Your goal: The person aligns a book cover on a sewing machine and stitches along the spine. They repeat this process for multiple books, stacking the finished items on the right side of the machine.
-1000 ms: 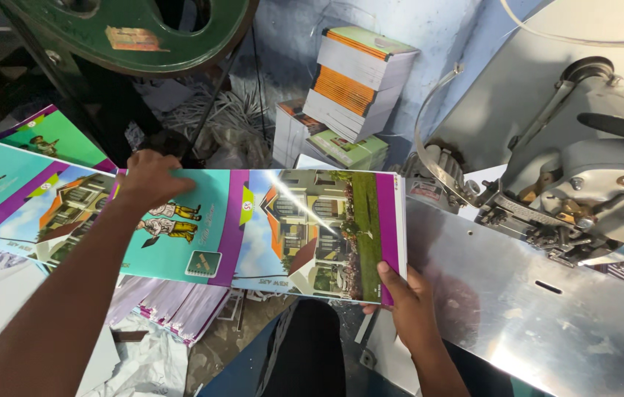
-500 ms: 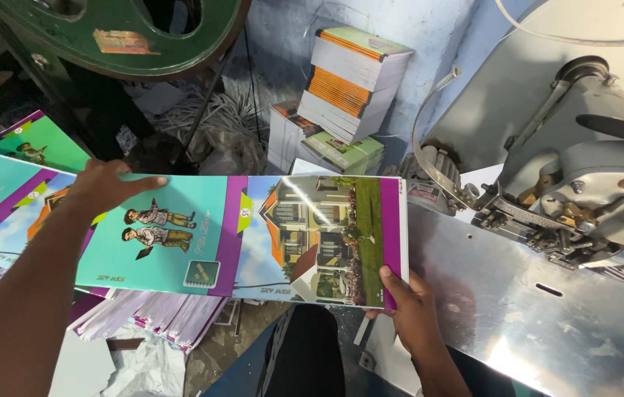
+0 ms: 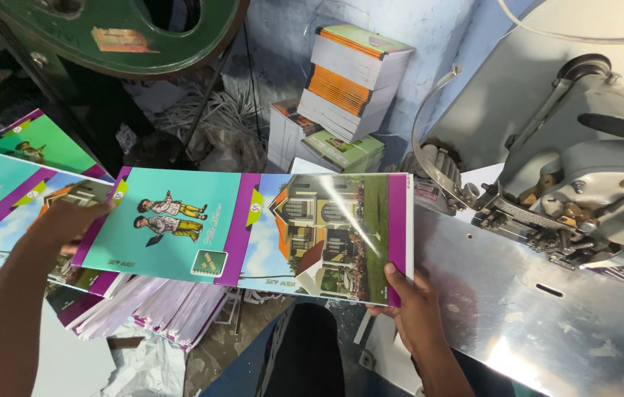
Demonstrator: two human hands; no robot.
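Observation:
My right hand (image 3: 416,312) grips the lower right corner of an open glossy cover sheet (image 3: 253,229), thumb on top. The sheet shows a house picture on its right half and two cartoon children on a teal left half, with purple bands. My left hand (image 3: 68,222) lies at the sheet's left edge, partly under it, resting on a fanned stack of similar covers (image 3: 11,191). The sheet's right end reaches over the edge of the shiny metal machine table (image 3: 540,323).
A grey stitching machine head (image 3: 584,184) stands on the metal table at right. Stacks of bound booklets (image 3: 345,88) lean on the blue wall behind. A big green wheel (image 3: 143,37) sits top left. Purple-edged sheets (image 3: 158,312) hang below the covers.
My left hand has slid left, off the teal half to the sheet's left edge. The cover sheet has shifted slightly right toward the metal table. My right hand keeps its hold.

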